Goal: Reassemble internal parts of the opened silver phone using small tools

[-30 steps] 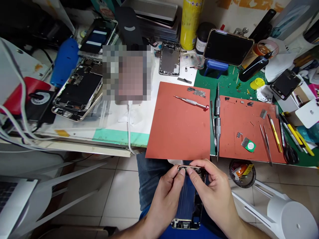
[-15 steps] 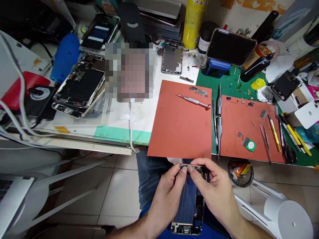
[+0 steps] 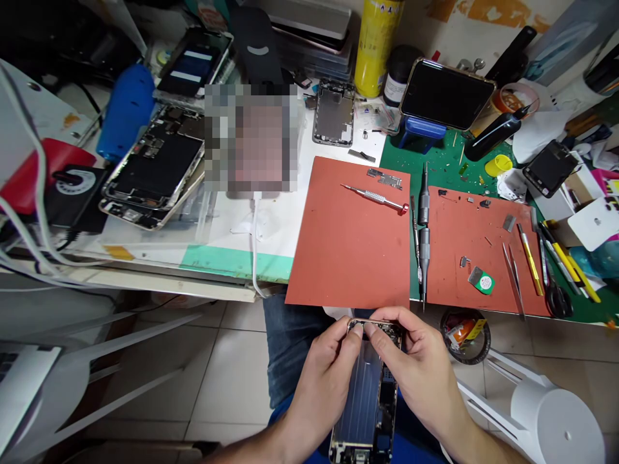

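An opened phone housing (image 3: 360, 399), its internal parts exposed, lies over my lap below the table edge. My left hand (image 3: 329, 367) grips its upper left edge, with the thumb pressed at the top. At the upper right, my right hand (image 3: 416, 361) has its fingers curled around the housing's far edge and its thumb just beside the left thumb. Whatever lies under the thumb tips is hidden. Beyond the hands, an orange mat (image 3: 353, 245) carries a thin screwdriver (image 3: 374, 196) and a small metal plate (image 3: 385, 178).
On the right-hand orange mat (image 3: 449, 232) lie tweezers (image 3: 513, 277), small parts and a green-and-silver piece (image 3: 481, 280). Scissors (image 3: 558, 299) rest near the table's front edge. An opened phone (image 3: 157, 161) lies at left. A white stool (image 3: 556, 412) stands at lower right.
The lower end of the phone housing has shifted slightly downward, toward me. Both hands keep nearly the same hold at its top. The view has shifted a little.
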Tool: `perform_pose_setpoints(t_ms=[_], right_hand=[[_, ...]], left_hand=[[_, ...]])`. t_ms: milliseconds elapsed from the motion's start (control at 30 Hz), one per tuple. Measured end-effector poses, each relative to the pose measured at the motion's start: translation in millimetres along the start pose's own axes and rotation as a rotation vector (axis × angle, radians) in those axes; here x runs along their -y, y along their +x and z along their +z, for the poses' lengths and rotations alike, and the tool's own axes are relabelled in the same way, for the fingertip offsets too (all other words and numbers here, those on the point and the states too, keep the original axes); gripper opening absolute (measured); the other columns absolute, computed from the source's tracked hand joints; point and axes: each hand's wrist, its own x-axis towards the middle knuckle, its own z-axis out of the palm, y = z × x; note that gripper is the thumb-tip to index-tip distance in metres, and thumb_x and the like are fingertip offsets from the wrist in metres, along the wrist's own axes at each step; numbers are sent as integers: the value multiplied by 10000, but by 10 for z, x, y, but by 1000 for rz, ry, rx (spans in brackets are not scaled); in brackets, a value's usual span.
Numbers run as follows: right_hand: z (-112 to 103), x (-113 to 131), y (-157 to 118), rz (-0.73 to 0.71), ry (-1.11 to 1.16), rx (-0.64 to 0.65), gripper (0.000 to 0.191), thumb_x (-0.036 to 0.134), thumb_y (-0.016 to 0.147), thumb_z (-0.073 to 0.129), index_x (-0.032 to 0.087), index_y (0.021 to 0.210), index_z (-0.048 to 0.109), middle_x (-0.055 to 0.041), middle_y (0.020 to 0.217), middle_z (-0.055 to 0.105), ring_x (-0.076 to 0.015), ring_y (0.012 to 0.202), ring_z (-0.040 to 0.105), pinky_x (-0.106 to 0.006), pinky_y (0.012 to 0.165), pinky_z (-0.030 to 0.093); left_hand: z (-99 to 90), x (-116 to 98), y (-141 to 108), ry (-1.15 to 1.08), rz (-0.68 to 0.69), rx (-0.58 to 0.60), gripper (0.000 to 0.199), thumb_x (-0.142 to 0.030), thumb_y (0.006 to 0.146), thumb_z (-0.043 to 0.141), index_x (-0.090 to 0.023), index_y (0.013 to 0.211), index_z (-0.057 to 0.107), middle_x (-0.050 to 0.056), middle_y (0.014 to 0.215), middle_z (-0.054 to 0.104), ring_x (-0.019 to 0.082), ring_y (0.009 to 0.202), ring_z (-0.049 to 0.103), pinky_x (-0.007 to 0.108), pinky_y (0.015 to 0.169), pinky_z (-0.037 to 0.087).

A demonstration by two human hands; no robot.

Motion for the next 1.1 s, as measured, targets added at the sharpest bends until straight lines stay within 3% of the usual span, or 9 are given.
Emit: perform_pose_setpoints(t_ms=[100,200,400,633,700,800,900,1000,1100], right_hand=[[-43,-65,-102,-9,81,-49,405,560,936,765,249,1196,760,-96,1130,790,-251,1034,742,-316,882,620],[-83,-154,-254,70,177,-23,505,616,916,780,251,1264,745,-98,1121,790,-251,1033,756,-332,932,624],[-79,-217,-310,140,204,144,526,696,898,755,204,1069,827,-19,713,664,-164,619,614,-280,617,531],[-85,-204,-115,105,276,149,503,672,914,756,204,1082,834,-12,713,643,-143,618,573,-266,609,490],[-119,-237,-63,109,268,179,510,669,929,742,201,1110,827,-15,718,646,-150,628,578,-269,612,492],[-168,-279,17,113,227,216,523,669,952,716,201,1166,811,-17,721,661,-156,634,603,-269,618,493],[-170,-255,75,118,204,206,557,684,951,707,192,1193,802,-29,716,695,-160,612,622,-266,594,485],[-114,-157,102,128,220,109,572,695,914,744,177,1146,812,-31,681,704,-161,581,632,-262,572,489],[-53,-55,123,144,249,14,581,707,857,792,167,1069,817,-19,637,687,-170,548,649,-262,539,499]], left_hand=[[-39,-26,0,-82,12,-18,327,-487,1054,593,-204,926,695,13,860,659,168,792,572,263,748,489],[-109,-113,43,-197,-11,-100,338,-533,1030,641,-211,936,684,-1,817,639,152,732,575,251,695,493],[-212,-424,284,-275,41,-164,400,-583,985,687,-205,866,634,-40,725,560,116,619,498,224,588,437],[-429,-448,340,-51,146,-117,458,-587,1074,530,-176,1116,727,49,898,736,177,779,681,281,703,571],[-553,-433,306,146,291,-200,406,-490,1119,468,-183,1246,700,49,923,768,172,743,723,283,661,597],[-736,-454,307,669,783,-333,260,-214,1093,504,-193,1275,689,51,1043,807,159,835,766,290,782,627],[-862,-504,373,1119,1136,-193,350,-93,1018,545,-136,1345,664,123,1268,789,242,1134,744,401,1004,601],[-903,-542,440,1318,1211,-26,376,-238,1061,563,-84,1395,642,160,1402,738,304,1257,687,461,1044,584],[-868,-565,487,1394,1263,120,663,-595,1062,573,-69,1466,602,157,1507,676,333,1419,585,497,1175,503]])
